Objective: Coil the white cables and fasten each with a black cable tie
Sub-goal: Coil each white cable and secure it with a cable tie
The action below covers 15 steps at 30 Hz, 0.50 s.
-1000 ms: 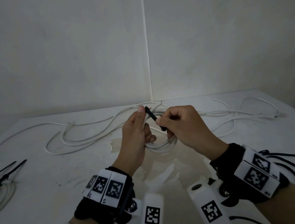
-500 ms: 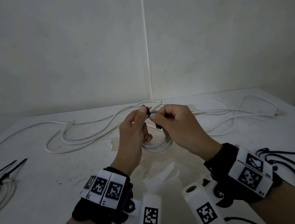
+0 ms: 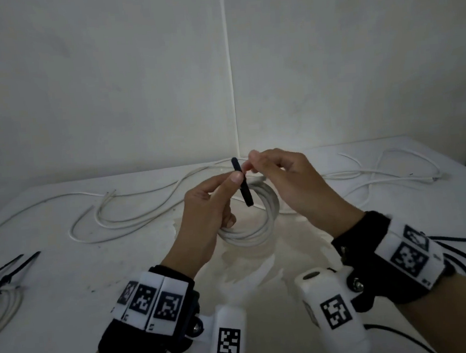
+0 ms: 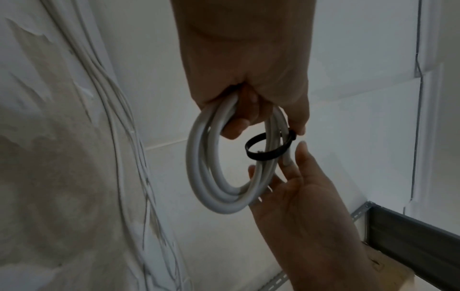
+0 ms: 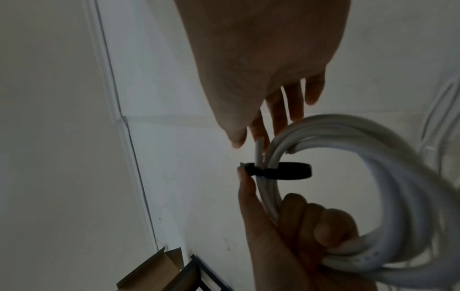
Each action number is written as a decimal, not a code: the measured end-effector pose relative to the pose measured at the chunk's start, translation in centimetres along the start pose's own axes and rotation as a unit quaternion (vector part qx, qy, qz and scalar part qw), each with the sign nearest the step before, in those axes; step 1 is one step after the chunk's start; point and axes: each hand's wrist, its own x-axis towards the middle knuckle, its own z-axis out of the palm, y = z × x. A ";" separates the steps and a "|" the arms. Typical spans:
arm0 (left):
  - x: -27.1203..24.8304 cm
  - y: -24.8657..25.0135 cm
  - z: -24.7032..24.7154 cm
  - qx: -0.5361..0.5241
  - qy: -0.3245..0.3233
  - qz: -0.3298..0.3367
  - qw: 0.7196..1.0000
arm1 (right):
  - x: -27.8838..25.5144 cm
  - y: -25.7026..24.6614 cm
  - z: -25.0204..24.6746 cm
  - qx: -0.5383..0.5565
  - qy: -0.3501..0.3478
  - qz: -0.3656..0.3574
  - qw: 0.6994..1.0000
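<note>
White round cable coil [image 3: 261, 221] is being held up above the white bench [image 3: 66, 275], roughly mid-frame in the head view, w/ a black plastic cable tie [image 3: 243, 185] looped loosely around one side of its strands. In the left wrist view the tie [image 4: 267, 146] is forming an open ring around the coil [image 4: 211, 177], not cinched tight; same in the right wrist view, where the tie loop [image 5: 283, 170] is circling the coil [image 5: 361, 177] w/ slack inside.

Left hand [image 3: 207, 215] is gripping the coil, its fingers [image 5: 311, 222] curling round the strands, while the thumb tip is pressing at the tie's head. Right hand [image 3: 297, 187] is sitting just beside the tie's free tail. In the head view its thumb and forefinger are looking pinched together near the tail, but the wrist views are showing its fingers [image 5: 286, 104] mostly straight and relaxed, thumb tip close to the tie w/o clearly clamping it; cannot tell for sure if it is touching.

Loose white cables [image 3: 117, 214] are lying spread across the far part of the bench. A finished white coil w/ black tie [image 3: 0, 298] is lying at the left edge, and spare black cable ties [image 3: 454, 244] are lying at the right, behind the right wrist.
</note>
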 end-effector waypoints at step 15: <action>-0.9 0.1 1.8 0.090 -0.030 -0.024 0.995 | 1.6 -2.7 -2.2 -0.029 0.093 -0.073 0.993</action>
